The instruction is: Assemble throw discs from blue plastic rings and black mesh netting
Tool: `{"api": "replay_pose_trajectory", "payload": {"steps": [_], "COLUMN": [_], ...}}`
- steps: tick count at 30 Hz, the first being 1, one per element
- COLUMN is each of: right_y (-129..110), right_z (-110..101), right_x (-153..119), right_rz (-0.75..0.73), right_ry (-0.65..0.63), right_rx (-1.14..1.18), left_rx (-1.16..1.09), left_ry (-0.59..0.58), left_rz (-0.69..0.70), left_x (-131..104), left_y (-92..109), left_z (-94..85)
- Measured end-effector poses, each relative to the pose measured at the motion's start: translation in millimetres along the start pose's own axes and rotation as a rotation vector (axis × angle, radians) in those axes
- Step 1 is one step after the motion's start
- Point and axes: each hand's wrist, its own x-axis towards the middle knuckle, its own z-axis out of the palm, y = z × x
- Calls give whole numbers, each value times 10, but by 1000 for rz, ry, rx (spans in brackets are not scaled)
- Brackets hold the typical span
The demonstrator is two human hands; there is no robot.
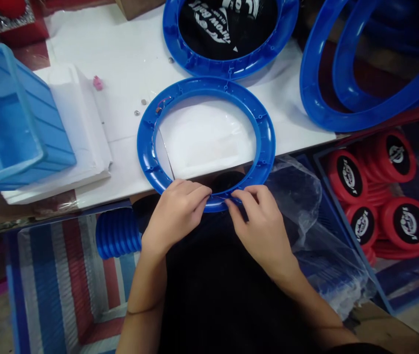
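A blue plastic ring [267,137], its ribbed hollow side facing up, lies at the table's front edge. Thin wire [154,140] runs along its left channel, near a small brown component [158,110] with a red lead. At the ring's near side, my left hand [180,211] pinches with thumb and forefinger. My right hand [259,223] pinches just to its right. A fine strand, apparently the same wire, spans the gap between the fingertips. Both hands are closed, and the fingers partly cover the ring's near rim.
Behind is another blue ring [174,42] around a black printed disc [227,24]. More blue rings [311,93] stand at right. A blue bin [43,113] sits at left. Small metal bits [136,113] dot the white table [117,64]. Below right, a crate holds red discs [408,223].
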Motion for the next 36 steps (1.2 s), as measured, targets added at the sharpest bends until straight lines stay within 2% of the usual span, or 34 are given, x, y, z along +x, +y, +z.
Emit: {"api": "replay_pose_trajectory", "payload": {"steps": [3,8,16,24,31,36], "right_y": [-1,24,100,157,170,165], "right_z": [-58,-157,-34,38,73,59], "right_x": [38,130,137,93,140,161], "right_rz": [-4,50,-1,-84,-45,-51], "right_ry": [-13,-151,-12,62,-8,-36], "right_rx": [54,266,23,-8,7,-42], "left_rx": [8,2,-25,-43,36,219], "left_ry": [2,8,15,31,-95,-196], "left_rz": [9,2,-16,-34,-46,7], "left_x": [5,9,19,-1,52,176], "left_y": [-8,2,16,17,136,268], "left_z": [13,19,18,42,-68,42]}}
